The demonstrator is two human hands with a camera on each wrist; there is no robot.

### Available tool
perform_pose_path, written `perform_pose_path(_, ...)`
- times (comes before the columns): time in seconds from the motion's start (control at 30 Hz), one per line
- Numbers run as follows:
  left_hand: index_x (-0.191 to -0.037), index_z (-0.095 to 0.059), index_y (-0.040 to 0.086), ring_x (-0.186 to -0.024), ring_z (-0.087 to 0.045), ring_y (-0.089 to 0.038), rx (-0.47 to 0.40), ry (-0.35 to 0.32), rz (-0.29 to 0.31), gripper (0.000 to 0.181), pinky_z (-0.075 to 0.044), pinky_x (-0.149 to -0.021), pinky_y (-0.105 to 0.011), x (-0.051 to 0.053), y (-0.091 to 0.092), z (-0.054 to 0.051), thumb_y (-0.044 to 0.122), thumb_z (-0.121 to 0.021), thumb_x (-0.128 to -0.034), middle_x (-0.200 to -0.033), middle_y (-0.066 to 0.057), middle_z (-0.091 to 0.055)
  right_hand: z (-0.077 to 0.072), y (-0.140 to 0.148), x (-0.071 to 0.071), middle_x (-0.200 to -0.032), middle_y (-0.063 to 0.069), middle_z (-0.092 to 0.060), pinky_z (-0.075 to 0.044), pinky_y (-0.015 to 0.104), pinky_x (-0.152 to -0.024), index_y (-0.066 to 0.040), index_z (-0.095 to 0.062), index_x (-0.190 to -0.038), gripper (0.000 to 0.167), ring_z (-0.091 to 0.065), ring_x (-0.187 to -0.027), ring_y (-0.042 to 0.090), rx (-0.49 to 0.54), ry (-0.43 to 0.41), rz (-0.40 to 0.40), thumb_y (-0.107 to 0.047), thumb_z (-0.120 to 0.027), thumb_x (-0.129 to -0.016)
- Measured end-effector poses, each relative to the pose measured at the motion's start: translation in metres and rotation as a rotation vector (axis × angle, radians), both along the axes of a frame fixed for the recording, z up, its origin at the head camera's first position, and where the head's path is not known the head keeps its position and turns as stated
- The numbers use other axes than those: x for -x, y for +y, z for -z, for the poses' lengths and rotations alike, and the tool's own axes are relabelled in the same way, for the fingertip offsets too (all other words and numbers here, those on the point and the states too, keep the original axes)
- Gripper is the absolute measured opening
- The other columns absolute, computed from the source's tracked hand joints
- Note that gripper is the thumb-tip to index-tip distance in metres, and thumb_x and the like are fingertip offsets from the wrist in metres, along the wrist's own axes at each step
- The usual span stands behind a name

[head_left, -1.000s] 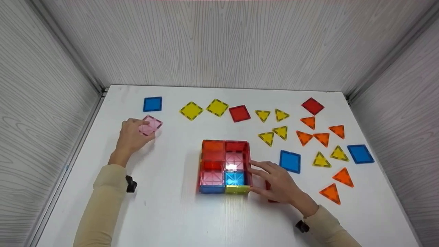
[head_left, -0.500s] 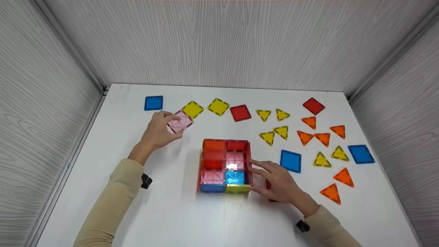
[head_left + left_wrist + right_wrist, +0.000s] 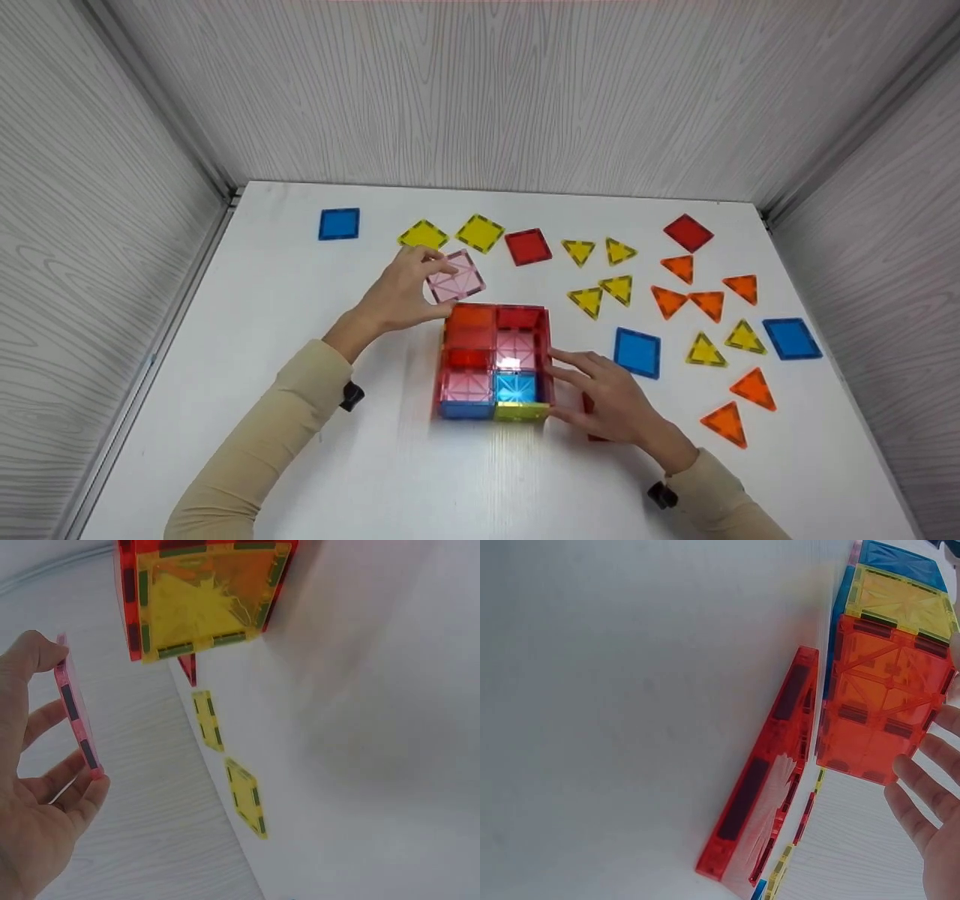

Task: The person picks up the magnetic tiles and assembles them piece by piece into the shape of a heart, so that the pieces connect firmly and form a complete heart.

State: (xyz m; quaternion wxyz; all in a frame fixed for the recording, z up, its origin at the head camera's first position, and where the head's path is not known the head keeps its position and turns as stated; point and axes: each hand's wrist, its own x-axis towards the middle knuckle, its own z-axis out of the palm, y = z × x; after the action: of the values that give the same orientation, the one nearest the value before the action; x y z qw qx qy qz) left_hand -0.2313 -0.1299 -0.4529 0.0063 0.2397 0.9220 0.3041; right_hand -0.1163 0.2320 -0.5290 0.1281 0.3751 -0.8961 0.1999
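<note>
"Where is the pink tile [image 3: 460, 280]?"

"In the left hand [image 3: 401, 292], gripped at opposite edges between thumb and fingers, just beyond the far left corner of the box [image 3: 466, 411] built of coloured tiles. It is square, so it has no long axis."

"And how do the hands lie?"

"The left angles forward and inward, its thumb by that corner; I can't tell whether they touch. The right hand [image 3: 609, 401] is farther from the tile, fingers spread, tips at the box's right wall."
</note>
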Motion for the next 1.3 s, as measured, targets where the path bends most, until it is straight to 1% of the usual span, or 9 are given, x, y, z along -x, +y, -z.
perform_pose_path(0.1, -0.133, -0.072, 0.016, -0.140, -0.049, -0.033, 0.007, -0.006, 0.051, 0.050, -0.053, -0.113, -0.053, -0.002, 0.011, -0.002, 0.031, -0.084, -0.0861, -0.145, -0.015, -0.058, 0.000, 0.000, 0.000, -0.151, 0.005, -0.064, -0.063, 0.040, -0.095, -0.019, -0.068, -0.141, 0.063, -0.067, -0.129, 0.020, 0.000, -0.017, 0.001, -0.047, -0.084, -0.087)
perform_pose_path(0.17, -0.132, -0.072, 0.016, -0.139, -0.049, -0.032, 0.004, -0.001, 0.088, 0.049, -0.054, -0.112, -0.051, -0.004, 0.017, -0.002, 0.032, -0.083, -0.0865, -0.144, -0.014, -0.059, 0.000, 0.000, 0.000, -0.151, 0.005, -0.064, -0.063, 0.041, -0.095, -0.019, -0.068, -0.141, 0.063, -0.067, -0.129, 0.020, 0.005, -0.012, -0.003, -0.046, -0.085, -0.086)
perform_pose_path(0.37, -0.128, -0.074, 0.014, -0.132, -0.052, -0.030, 0.006, 0.023, 0.207, 0.045, -0.057, -0.107, -0.046, -0.005, 0.037, 0.002, 0.030, -0.081, -0.0869, -0.141, -0.015, -0.059, 0.001, 0.000, 0.001, -0.150, 0.007, -0.065, -0.064, 0.042, -0.092, -0.019, -0.067, -0.142, 0.065, -0.067, -0.128, 0.021, 0.024, 0.014, -0.017, -0.044, -0.087, -0.084)
perform_pose_path(0.57, -0.126, -0.074, 0.015, -0.134, -0.052, -0.029, 0.033, 0.004, 0.300, 0.044, -0.058, -0.107, -0.043, -0.007, 0.056, 0.006, 0.031, -0.081, -0.0860, -0.143, -0.013, -0.059, 0.002, 0.002, 0.001, -0.150, 0.007, -0.065, -0.064, 0.041, -0.093, -0.024, -0.064, -0.145, 0.068, -0.067, -0.128, 0.021, 0.036, 0.017, -0.023, -0.044, -0.087, -0.084)
perform_pose_path(0.73, -0.130, -0.072, 0.016, -0.136, -0.051, -0.029, 0.080, -0.024, 0.346, 0.049, -0.057, -0.108, -0.043, -0.008, 0.069, 0.010, 0.032, -0.083, -0.0846, -0.146, -0.013, -0.059, 0.002, 0.002, 0.001, -0.151, 0.006, -0.064, -0.064, 0.040, -0.092, -0.025, -0.064, -0.146, 0.068, -0.068, -0.127, 0.021, 0.035, 0.027, -0.026, -0.045, -0.086, -0.085)
perform_pose_path(0.93, -0.131, -0.072, 0.016, -0.137, -0.051, -0.031, 0.107, -0.033, 0.391, 0.051, -0.056, -0.111, -0.045, -0.008, 0.078, 0.014, 0.032, -0.084, -0.0845, -0.147, -0.014, -0.058, 0.002, 0.001, 0.000, -0.150, 0.006, -0.064, -0.064, 0.038, -0.091, -0.025, -0.065, -0.145, 0.066, -0.069, -0.124, 0.020, 0.029, 0.028, -0.021, -0.045, -0.086, -0.085)
perform_pose_path(1.1, -0.133, -0.072, 0.017, -0.136, -0.051, -0.030, 0.124, -0.041, 0.414, 0.053, -0.055, -0.112, -0.045, -0.006, 0.081, 0.018, 0.038, -0.084, -0.0859, -0.148, -0.013, -0.058, 0.004, 0.002, 0.000, -0.150, 0.005, -0.065, -0.064, 0.038, -0.089, -0.024, -0.066, -0.143, 0.067, -0.070, -0.123, 0.020, 0.026, 0.044, -0.018, -0.043, -0.089, -0.083)
perform_pose_path(1.3, -0.130, -0.072, 0.016, -0.134, -0.051, -0.029, 0.130, -0.061, 0.426, 0.048, -0.057, -0.107, -0.045, -0.006, 0.080, 0.023, 0.033, -0.083, -0.0873, -0.146, -0.012, -0.058, 0.005, 0.002, -0.001, -0.149, 0.004, -0.066, -0.064, 0.040, -0.090, -0.024, -0.066, -0.143, 0.070, -0.069, -0.123, 0.019, 0.031, 0.058, -0.018, -0.040, -0.091, -0.080)
